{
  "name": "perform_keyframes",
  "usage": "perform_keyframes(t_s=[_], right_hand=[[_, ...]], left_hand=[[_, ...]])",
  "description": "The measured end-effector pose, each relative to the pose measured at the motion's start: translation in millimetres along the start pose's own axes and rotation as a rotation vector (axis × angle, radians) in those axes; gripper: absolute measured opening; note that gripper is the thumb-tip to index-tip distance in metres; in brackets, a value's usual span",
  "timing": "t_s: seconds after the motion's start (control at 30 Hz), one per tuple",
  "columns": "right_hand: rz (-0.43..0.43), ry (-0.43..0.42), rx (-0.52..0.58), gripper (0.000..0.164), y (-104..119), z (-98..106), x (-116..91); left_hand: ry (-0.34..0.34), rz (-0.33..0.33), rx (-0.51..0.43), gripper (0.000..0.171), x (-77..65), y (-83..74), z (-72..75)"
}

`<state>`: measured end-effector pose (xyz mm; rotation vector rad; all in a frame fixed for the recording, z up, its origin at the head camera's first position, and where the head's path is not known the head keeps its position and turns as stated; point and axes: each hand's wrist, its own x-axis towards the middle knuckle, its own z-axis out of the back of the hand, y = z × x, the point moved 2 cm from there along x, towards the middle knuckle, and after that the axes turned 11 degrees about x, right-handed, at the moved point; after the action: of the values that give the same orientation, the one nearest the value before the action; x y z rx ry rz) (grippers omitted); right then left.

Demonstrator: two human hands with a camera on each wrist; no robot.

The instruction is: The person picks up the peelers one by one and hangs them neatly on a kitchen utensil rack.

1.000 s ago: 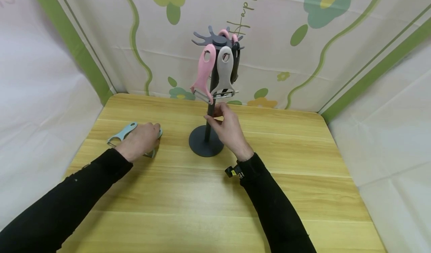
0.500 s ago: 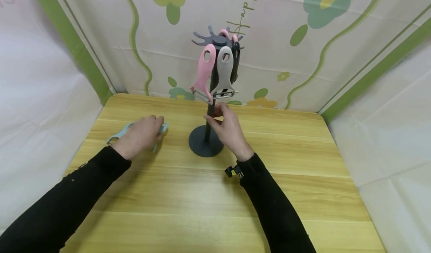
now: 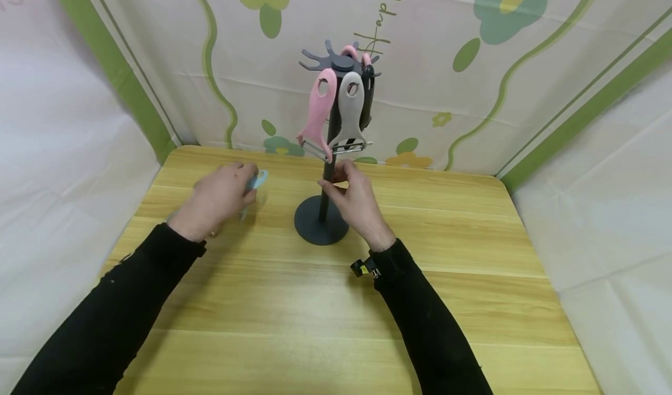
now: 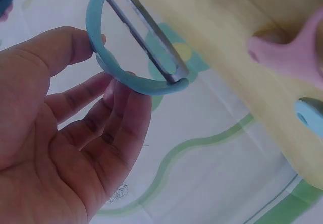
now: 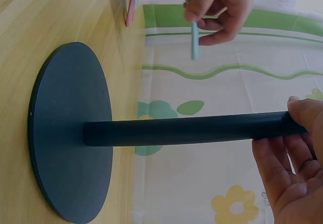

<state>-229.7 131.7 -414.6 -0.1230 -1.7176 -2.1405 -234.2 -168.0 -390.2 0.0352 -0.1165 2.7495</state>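
Left hand (image 3: pixel 220 199) pinches a blue peeler (image 4: pixel 121 76); the backdrop (image 3: pixel 415 86) reads "Happy".

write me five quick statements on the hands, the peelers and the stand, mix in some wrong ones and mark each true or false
1. The left hand holds a light blue peeler. True.
2. The right hand holds nothing. False: the right hand grips the pole.
3. The stand lies on its side. False: it is upright on its round base.
4. A pink peeler and a grey peeler hang side by side in the head view. True.
5. Every hook at the top carries a peeler. False: the hooks at the head view's left are bare.
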Motion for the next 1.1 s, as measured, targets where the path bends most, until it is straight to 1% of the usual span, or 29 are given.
perform_keyframes(t_s=[0.13,0.37,0.53,0.67,0.9,1.1], right_hand=[[-0.004,0.000,0.003,0.025,0.3,-0.3,-0.1],[-0.004,-0.004,-0.009,0.025,0.8,-0.2,0.0],[-0.004,-0.006,-0.013,0.025,-0.8,0.1,0.8],[-0.006,-0.004,-0.010,0.025,-1.1,0.1,1.0],[0.000,-0.002,-0.001,0.026,-1.0,0.3,1.1],[0.002,-0.003,0.003,0.026,-0.9,0.3,0.8]], left_hand=[[-0.031,0.023,-0.011,0.034,4.3,0.2,5.4],[-0.112,0.024,-0.038,0.042,6.2,-2.2,14.7],[-0.186,0.017,-0.073,0.040,7.2,-6.7,19.9],[-0.230,0.011,-0.092,0.037,8.4,-11.4,23.6],[-0.282,0.023,-0.153,0.036,12.6,-19.1,30.8],[-0.316,0.033,-0.211,0.036,15.6,-22.5,37.1]])
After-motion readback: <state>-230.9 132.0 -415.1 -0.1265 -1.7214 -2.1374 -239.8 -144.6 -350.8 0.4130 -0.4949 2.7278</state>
